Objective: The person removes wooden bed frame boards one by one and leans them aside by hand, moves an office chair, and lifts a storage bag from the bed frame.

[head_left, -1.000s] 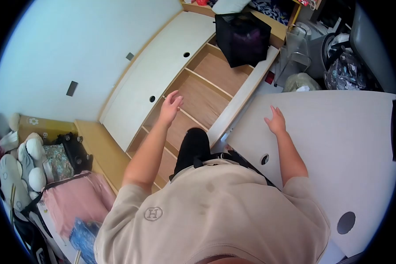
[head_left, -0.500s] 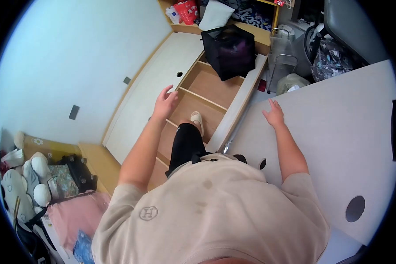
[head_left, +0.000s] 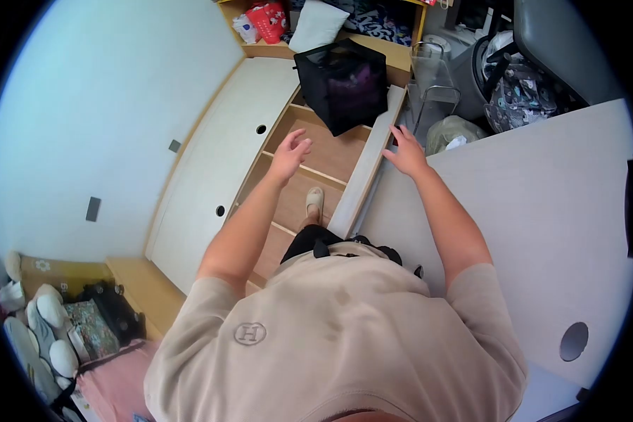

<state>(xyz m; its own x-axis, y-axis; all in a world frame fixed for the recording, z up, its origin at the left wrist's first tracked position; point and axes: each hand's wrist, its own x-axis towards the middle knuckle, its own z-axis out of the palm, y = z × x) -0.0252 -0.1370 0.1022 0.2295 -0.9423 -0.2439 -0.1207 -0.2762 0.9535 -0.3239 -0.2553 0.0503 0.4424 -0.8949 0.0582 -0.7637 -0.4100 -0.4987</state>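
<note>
My left hand hangs over the wooden compartments, fingers apart and slightly curled, holding nothing. Spread and empty, my right hand is above the pale side rail of the frame, near the upper left edge of a large whitish panel. Beyond both hands a black mesh box rests across the far end of the frame. One foot in a cream slipper stands inside a compartment. A white board with round holes covers the wall side.
Plush toys and a pink bag lie at the lower left. A shelf at the back holds a white pillow and a red basket. At the upper right are a clear rack, a plastic bag and a grey chair.
The view has shifted forward and right. A slippered foot has come into sight in the compartments. My right hand has moved from over the whitish panel to the side rail, closer to my left hand.
</note>
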